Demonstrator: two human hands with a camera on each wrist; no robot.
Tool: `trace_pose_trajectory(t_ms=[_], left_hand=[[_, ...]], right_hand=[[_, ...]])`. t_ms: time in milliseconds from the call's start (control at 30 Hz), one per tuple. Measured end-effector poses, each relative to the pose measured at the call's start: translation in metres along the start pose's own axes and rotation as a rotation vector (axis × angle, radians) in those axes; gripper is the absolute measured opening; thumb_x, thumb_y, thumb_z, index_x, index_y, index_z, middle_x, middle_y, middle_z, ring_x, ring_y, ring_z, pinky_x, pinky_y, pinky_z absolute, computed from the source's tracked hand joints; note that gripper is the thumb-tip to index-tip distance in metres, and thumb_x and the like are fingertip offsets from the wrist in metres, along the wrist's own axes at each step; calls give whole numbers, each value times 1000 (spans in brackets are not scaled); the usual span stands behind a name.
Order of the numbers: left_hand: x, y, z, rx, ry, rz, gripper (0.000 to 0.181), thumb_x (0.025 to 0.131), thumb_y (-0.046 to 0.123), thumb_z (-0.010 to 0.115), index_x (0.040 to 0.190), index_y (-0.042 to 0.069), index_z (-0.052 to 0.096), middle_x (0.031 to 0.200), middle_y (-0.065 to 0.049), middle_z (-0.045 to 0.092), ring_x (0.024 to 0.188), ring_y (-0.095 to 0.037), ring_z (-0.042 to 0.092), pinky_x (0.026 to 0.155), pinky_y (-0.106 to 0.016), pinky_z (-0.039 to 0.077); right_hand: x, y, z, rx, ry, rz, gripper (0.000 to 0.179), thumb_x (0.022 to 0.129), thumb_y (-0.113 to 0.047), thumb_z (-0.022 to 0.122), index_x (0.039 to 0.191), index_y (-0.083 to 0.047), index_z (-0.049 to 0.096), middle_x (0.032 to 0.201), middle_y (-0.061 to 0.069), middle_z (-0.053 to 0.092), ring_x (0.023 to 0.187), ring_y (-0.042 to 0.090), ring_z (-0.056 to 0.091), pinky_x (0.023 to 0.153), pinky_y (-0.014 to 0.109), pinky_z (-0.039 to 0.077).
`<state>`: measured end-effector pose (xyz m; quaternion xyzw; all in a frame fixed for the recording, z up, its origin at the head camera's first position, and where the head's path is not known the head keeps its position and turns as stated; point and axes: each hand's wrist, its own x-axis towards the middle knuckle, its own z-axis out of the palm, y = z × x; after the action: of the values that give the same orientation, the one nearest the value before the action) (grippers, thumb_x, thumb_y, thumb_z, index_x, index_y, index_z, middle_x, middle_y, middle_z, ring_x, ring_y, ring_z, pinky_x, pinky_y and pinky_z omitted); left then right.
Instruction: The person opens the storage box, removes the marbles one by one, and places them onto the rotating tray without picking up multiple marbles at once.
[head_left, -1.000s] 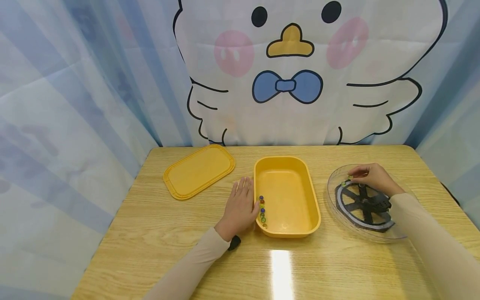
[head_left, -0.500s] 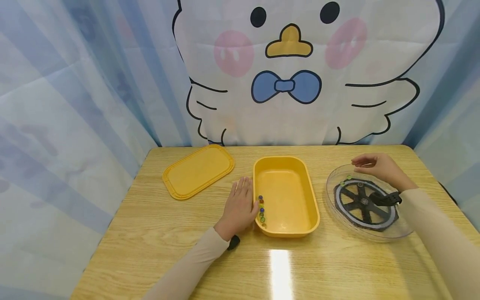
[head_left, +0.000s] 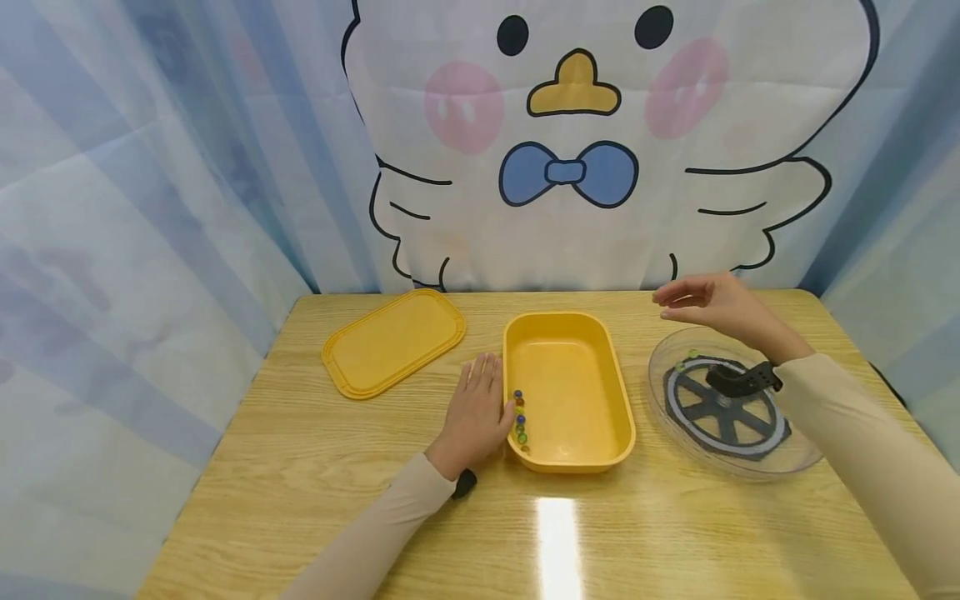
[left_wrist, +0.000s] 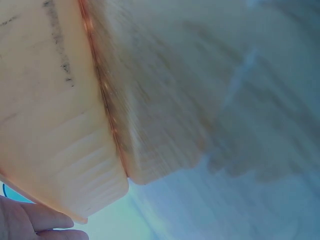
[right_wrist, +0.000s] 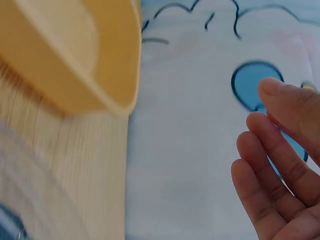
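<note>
My left hand [head_left: 474,417] rests with straight fingers against the left outer wall of a yellow plastic bin [head_left: 573,400], its thumb at the rim. Several coloured marbles [head_left: 521,419] lie in a line inside the bin along that wall. In the left wrist view the bin's outer side [left_wrist: 55,125] fills the left part, with some fingers [left_wrist: 50,220] below. Raised above the far side of a clear round dish [head_left: 798,462] is my right hand [head_left: 723,308], fingers loosely bent. The right wrist view shows nothing between thumb and fingers. Two green marbles [head_left: 686,360] sit in the dish.
A dark spoked, ring-shaped pattern [head_left: 724,408] shows in or under the dish. A flat yellow lid [head_left: 393,343] lies at the back left of the wooden table [head_left: 322,483]. Behind the table hangs a printed curtain [head_left: 570,233].
My right hand has left the green marbles in the dish, lifted, and moved up and to the left towards the bin. The left hand stays at the bin.
</note>
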<state>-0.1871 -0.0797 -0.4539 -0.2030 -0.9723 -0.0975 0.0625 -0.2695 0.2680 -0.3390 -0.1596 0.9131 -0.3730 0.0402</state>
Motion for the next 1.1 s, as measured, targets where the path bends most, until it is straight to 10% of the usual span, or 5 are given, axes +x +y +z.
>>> trace_pose_trajectory(t_ms=[500, 1100], left_hand=[[1, -1, 0, 20, -6, -5, 61, 98, 31, 40, 145, -6, 28, 151, -21, 30, 144, -31, 22, 118, -46, 18], [1, 1, -2, 64, -34, -21, 63, 97, 34, 38, 146, -4, 28, 152, -18, 30, 145, -29, 22, 118, -44, 18]], right_hand=[[48, -49, 77, 112, -279, -270, 27, 84, -11, 69, 108, 2, 67, 110, 19, 68, 103, 36, 63, 88, 33, 53], [72, -45, 158, 93, -505, -343, 19, 82, -3, 68, 100, 3, 71, 100, 17, 71, 93, 26, 67, 84, 35, 55]])
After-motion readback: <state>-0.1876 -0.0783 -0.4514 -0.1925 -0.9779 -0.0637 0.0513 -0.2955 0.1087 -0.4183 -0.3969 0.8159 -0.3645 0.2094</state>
